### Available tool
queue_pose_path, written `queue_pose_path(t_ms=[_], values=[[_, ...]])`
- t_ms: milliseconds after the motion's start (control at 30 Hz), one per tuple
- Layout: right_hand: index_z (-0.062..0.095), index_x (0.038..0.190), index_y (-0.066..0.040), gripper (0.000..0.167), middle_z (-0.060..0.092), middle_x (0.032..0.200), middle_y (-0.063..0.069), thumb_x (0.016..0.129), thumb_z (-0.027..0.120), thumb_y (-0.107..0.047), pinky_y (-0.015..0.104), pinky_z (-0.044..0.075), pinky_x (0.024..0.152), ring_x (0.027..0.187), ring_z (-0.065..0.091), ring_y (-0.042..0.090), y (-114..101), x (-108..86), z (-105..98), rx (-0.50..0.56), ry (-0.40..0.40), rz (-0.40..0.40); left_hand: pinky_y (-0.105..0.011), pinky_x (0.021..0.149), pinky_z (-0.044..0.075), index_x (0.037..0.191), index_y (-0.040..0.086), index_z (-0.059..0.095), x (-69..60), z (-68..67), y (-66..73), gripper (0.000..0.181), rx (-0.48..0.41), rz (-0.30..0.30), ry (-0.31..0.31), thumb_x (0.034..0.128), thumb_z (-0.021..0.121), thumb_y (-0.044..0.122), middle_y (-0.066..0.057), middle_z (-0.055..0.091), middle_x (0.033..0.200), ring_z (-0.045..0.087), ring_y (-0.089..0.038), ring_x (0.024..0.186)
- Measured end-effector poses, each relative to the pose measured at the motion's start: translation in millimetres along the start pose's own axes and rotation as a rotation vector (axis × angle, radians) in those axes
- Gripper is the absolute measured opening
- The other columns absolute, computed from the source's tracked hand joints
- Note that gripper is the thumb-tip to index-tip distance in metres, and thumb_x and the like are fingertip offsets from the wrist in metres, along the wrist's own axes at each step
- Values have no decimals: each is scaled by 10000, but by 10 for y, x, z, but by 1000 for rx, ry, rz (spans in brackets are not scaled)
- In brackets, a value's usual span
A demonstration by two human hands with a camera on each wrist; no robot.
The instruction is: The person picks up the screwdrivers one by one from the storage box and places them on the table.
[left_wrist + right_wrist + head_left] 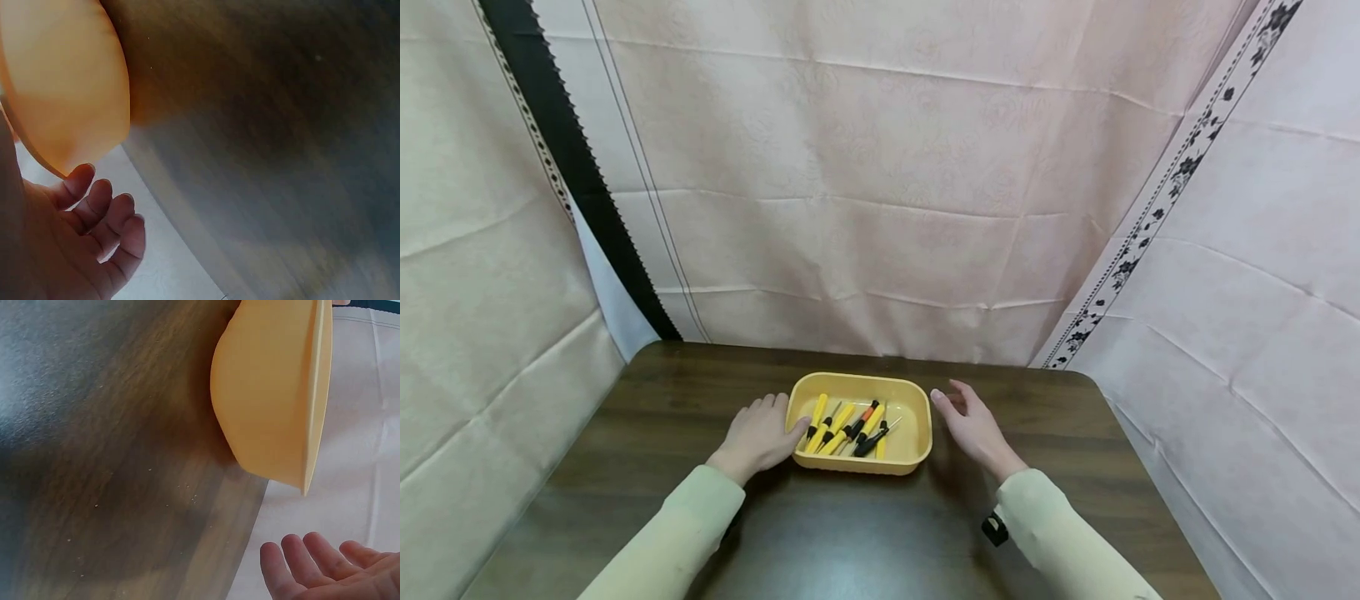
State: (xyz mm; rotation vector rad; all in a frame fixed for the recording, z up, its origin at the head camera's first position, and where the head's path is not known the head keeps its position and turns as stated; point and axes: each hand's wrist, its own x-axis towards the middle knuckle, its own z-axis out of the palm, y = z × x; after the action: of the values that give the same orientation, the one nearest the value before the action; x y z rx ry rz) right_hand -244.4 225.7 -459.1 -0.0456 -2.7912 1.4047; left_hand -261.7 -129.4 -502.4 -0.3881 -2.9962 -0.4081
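A yellow tray (917, 457) lies on the table, holding several screwdrivers (846, 427) with yellow, black and orange handles. At its left end, the left hand (758, 437) grips the rim, thumb over the edge and fingers outside. In the left wrist view the same hand (81, 237) shows bent fingers at the corner of the tray (75, 81). The right hand (977, 429) is held just right of the tray, apart from it, fingers slightly bent and holding nothing. The right wrist view also shows a gap between this hand (331, 569) and the tray (269, 387).
The dark wooden table (850, 533) has rounded far corners. Pale cloth (887, 183) hangs behind it and at both sides, with a black strip at the left and a floral border at the right. A small black object (995, 529) is at the right cuff.
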Motion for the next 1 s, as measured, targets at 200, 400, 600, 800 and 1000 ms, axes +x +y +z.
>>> queue_pose_path(t_ms=[200, 400, 600, 800, 1000], values=[[397, 1439, -192, 783, 539, 1331, 95, 856, 494, -707, 504, 373, 1007, 1250, 486, 275, -66, 2, 22, 0, -4, -3, -487, 794, 441, 1158, -59, 518, 2, 34, 20, 435, 2, -24, -21, 929, 468, 307, -151, 549, 977, 534, -294, 861], [416, 1424, -189, 778, 560, 1294, 84, 854, 490, -713, 499, 385, 994, 1233, 493, 267, -115, 26, 46, -9, -8, -4, -483, 812, 431, 1162, -75, 500, -58, 40, 86, 420, -11, -61, -49, 908, 463, 256, -157, 536, 977, 513, -285, 849], [446, 1397, -167, 764, 584, 1252, 99, 848, 529, -692, 477, 421, 961, 1192, 523, 254, -190, 48, 97, -13, -16, -1, -477, 817, 426, 1165, -96, 486, -95, 49, 145, 450, -10, -68, -61, 912, 455, 275, -176, 513, 967, 508, -298, 859], [508, 1332, -117, 827, 606, 1166, 89, 796, 540, -746, 448, 468, 899, 1080, 576, 238, -273, 55, 177, -51, 20, 9, -463, 789, 424, 1139, -88, 473, -89, 57, 129, 428, -18, -45, -74, 906, 460, 271, -153, 487, 930, 485, -276, 820], [544, 1282, -58, 827, 619, 1070, 90, 795, 567, -727, 402, 506, 798, 900, 635, 224, -337, 49, 263, -48, -4, 6, -456, 791, 398, 1120, -59, 465, -77, 59, 95, 387, -20, -17, -86, 904, 462, 262, -131, 477, 934, 466, -266, 826]])
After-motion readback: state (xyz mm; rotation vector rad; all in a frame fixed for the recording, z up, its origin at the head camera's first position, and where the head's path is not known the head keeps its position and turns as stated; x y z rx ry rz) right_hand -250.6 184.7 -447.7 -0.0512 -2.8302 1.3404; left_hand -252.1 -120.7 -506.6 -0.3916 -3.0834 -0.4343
